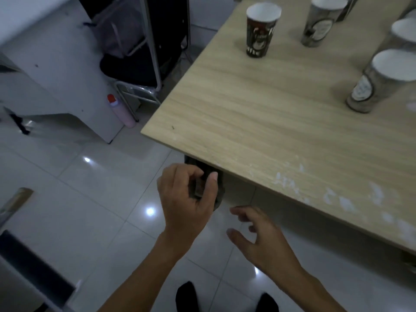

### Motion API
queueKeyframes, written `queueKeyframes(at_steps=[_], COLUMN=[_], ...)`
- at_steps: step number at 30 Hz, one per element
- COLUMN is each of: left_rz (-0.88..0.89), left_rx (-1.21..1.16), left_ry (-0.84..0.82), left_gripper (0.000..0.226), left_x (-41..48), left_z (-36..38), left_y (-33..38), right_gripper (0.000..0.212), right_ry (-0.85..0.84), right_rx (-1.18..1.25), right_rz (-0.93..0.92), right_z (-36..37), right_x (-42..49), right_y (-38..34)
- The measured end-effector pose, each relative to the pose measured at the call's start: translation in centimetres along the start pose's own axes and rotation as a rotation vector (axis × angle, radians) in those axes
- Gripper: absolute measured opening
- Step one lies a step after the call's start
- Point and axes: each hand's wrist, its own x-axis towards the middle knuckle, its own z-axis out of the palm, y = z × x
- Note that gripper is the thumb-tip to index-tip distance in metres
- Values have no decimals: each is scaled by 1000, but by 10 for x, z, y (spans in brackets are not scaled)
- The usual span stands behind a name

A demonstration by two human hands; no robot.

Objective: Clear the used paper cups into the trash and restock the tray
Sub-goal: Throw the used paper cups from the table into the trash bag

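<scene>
A light wood table (281, 122) fills the right side of the frame. White smears mark its near edge at the lower right. Paper cups stand upright on it in the upper right: a dark cup (261, 30), a grey cup (322, 21) beside it, and another grey cup (378, 82) nearer the right edge. The floor (94, 188) is shiny white tile. A pink bottle (121, 111) with a red cap stands on the floor at the left.

The left hand (189, 199), low in the middle, is curled around something dark just under the table edge; I cannot tell what it is. The right hand (258, 235) is open with fingers spread, holding nothing.
</scene>
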Motion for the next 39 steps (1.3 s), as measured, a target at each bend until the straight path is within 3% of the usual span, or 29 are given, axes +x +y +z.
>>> queueKeyframes(at_steps=[4,12,18,22,33,39], left_rz=[46,-175,-263,-274,-284,-314], left_rx=[15,246,424,472,438,402], left_ry=[9,-434,-643,-651,-550,-577], left_gripper=[25,82,97,104,107,105], left_x=[50,107,131,144,142,143], left_z=[9,70,103,117,120,118], left_y=[22,9,-4,-9,-10,-10], right_gripper=[20,27,43,52,97,112], right_ry=[101,340,387,436,567,599], right_rx=[30,126,76,17,263,254], right_rz=[-154,-296,-301,-309,-203,-174], right_z=[-35,-88,-120,-138,-174,-173], right_x=[-6,42,102,150,276,312], right_y=[-35,-61,-51,-42,-54,-52])
